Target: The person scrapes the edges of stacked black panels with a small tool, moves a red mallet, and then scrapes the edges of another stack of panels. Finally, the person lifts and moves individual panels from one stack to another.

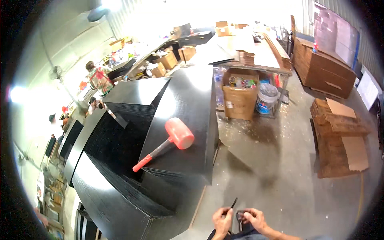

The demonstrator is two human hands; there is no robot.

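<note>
Concrete floor borders black panels already stacked; how far the handwork has got cannot be told. The left hand pinches a thin dark piece projecting forward; the right hand, just beside, is curled round a dark, unclear item. A red mallet lies near one stack's near-left corner.

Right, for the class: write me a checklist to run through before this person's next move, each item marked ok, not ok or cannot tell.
1. Left hand grips the thin dark piece: ok.
2. Dark item in the right hand identifiable: cannot tell, too small.
3. Red mallet lies on the black panel stack: ok.
4. Mallet handle fully within the stack's top: not ok, its end appears to jut past the left edge.
5. Cardboard stack apart from both hands: ok.
</note>
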